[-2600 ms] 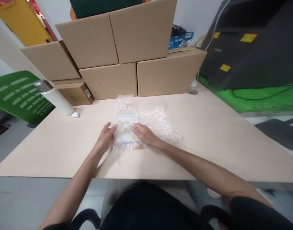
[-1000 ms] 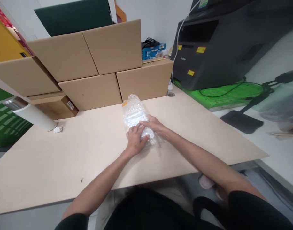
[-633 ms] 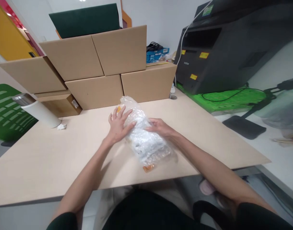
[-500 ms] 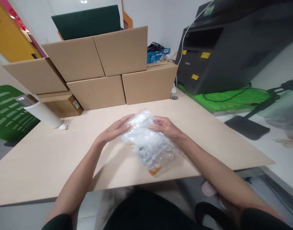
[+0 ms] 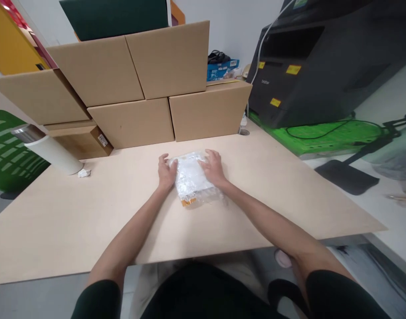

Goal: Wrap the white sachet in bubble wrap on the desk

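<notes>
A clear plastic-wrapped package (image 5: pixel 191 175) with a white content and a strip of orange tape at its near corner lies on or just over the table. My left hand (image 5: pixel 167 172) grips its left edge, thumb along the top side and fingers bent round the outside. On the right edge, my right hand (image 5: pixel 214 168) has its thumb on the wrap and its fingers curled at the far right corner. What exactly is inside the wrap cannot be made out.
Cardboard boxes (image 5: pixel 129 124) are stacked along the table's far side, a dark green box (image 5: pixel 116 17) on top. A white bottle (image 5: pixel 53 153) with a metal cap leans at left, beside crumpled paper (image 5: pixel 84 173). A black printer (image 5: pixel 299 75) and a lamp base (image 5: pixel 347 176) stand at right.
The package has been lowered away from me onto the table area and turned, its taped corner now nearer the left. Both hands moved with it, the left hand now at its side edge.
</notes>
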The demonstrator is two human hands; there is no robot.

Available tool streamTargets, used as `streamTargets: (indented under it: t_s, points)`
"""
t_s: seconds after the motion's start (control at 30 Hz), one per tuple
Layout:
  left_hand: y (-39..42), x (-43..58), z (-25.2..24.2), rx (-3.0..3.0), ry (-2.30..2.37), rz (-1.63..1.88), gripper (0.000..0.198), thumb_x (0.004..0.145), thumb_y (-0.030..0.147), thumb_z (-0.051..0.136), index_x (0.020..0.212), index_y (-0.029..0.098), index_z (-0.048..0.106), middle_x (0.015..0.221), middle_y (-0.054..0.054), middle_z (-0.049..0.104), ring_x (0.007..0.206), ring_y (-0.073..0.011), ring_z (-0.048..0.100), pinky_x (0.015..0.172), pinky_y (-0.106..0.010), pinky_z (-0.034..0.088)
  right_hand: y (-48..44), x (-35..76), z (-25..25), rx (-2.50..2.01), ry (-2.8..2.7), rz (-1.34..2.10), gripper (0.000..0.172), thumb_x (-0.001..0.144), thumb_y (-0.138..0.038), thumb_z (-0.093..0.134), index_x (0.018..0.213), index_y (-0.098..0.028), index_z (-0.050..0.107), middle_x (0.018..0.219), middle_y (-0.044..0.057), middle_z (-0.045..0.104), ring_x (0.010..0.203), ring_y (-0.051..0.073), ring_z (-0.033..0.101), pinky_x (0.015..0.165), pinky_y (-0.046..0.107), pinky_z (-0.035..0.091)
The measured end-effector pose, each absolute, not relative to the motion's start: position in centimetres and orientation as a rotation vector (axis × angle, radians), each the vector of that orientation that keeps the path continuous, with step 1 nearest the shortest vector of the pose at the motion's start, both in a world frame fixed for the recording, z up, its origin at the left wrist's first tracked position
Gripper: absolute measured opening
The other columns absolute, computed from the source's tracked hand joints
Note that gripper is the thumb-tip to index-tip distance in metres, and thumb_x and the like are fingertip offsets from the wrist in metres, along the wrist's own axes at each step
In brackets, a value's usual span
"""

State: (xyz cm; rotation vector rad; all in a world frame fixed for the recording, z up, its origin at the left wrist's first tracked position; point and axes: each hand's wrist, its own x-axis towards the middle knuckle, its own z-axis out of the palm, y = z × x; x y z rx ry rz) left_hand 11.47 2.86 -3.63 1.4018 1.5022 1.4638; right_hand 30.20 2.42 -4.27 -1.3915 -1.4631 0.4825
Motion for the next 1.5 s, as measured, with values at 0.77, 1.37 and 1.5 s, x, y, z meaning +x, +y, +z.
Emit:
streamTargets:
  t_s: [0.77, 1.37, 1.5]
  points:
    - [0.6, 6.9, -1.3, 2.407, 1.378, -0.102, 0.14, 0.056, 0.088, 0.065, 0.161, 0.023, -0.001, 0.166, -0.013, -0.015, 0.151, -0.0425, -0.012, 0.119, -0.062, -0.005, 0.4, 35.5, -3.4, -1.208, -2.696, 0.659, 0.131, 0.067, -0.085, 0.061, 0.161, -0.02, -0.003, 0.168, 0.014, -0.001, 0.153, 0.038, -0.002, 0.122, 0.059, 0.007]
    - [1.3, 5.6, -1.6, 2.429, 1.264, 0.003, 0.139, 0.06, 0.08, 0.07, 0.16, 0.024, -0.009, 0.167, -0.016, -0.002, 0.151, -0.0431, -0.009, 0.119, -0.064, -0.004, -0.2, 38.2, -2.4, -1.18, -2.615, 0.863, 0.111, 0.075, -0.073, 0.066, 0.161, -0.03, 0.01, 0.168, 0.006, 0.009, 0.153, 0.036, 0.009, 0.124, 0.055, 0.013]
    - [1.2, 5.7, -1.7, 2.455, 1.311, 0.011, 0.135, 0.062, 0.078, 0.07, 0.16, 0.023, -0.004, 0.167, -0.016, -0.001, 0.151, -0.0437, -0.006, 0.119, -0.064, -0.004, -0.4, 37.9, -2.6, -1.206, -2.615, 0.826, 0.11, 0.077, -0.07, 0.067, 0.161, -0.027, 0.01, 0.168, 0.008, 0.009, 0.153, 0.036, 0.009, 0.123, 0.058, 0.012]
